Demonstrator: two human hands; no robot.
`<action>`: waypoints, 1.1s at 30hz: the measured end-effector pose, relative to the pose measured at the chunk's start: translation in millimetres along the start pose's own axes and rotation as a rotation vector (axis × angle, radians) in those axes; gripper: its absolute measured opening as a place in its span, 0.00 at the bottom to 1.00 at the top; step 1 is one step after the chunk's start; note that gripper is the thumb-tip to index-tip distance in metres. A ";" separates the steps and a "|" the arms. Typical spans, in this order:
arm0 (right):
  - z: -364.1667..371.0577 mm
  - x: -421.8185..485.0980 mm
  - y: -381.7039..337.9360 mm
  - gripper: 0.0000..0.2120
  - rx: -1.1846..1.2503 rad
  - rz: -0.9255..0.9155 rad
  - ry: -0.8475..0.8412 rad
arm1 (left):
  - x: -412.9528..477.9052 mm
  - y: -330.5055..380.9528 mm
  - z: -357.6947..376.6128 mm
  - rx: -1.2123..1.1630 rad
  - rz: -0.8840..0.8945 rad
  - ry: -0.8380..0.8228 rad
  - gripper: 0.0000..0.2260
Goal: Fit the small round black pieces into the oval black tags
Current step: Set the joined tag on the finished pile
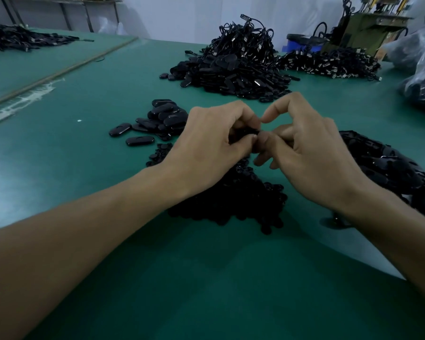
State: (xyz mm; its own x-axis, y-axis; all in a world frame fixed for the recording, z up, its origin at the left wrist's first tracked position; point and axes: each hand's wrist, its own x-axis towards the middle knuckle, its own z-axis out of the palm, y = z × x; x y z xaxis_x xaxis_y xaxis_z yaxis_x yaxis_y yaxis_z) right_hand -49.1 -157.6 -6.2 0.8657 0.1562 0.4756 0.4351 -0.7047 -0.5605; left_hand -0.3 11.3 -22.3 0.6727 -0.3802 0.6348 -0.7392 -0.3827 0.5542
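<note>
My left hand [214, 141] and my right hand [304, 148] meet above the green table [84, 168], fingertips together. Between them sits an oval black tag [252, 131], mostly hidden by the fingers; both hands pinch it. Whether a round piece is in it cannot be seen. Under my hands lies a heap of small round black pieces [236, 200]. A small group of oval black tags [157, 119] lies to the left of my left hand. Another dark pile of tags [388, 165] spreads beside my right wrist.
A large mound of black tags and cables [233, 62] stands further back, with a second flat spread of cables [329, 62] to its right. A plastic bag [420, 77] sits at the right edge. Another pile [22, 39] lies on the far left table.
</note>
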 end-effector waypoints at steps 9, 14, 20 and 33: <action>-3.8 5.9 11.9 0.08 0.138 0.068 0.036 | 5.3 -4.1 -1.9 -0.338 -0.211 -0.041 0.09; -1.5 5.7 13.6 0.06 0.237 0.100 0.062 | 6.3 -6.7 -2.2 -0.460 -0.267 -0.053 0.07; -1.7 6.0 15.0 0.06 0.240 0.123 0.055 | 6.0 -7.4 -1.9 -0.455 -0.287 -0.075 0.08; -2.3 7.3 14.4 0.05 0.160 0.132 0.072 | 7.2 -2.5 -4.2 -0.384 -0.267 -0.106 0.07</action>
State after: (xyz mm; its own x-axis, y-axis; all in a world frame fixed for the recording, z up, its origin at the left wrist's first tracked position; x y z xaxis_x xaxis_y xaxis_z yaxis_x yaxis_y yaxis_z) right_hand -37.1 -168.2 -9.2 0.9003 0.0160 0.4350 0.3578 -0.5963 -0.7186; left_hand 6.3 13.1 -16.9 0.8255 -0.4026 0.3956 -0.4850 -0.1476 0.8619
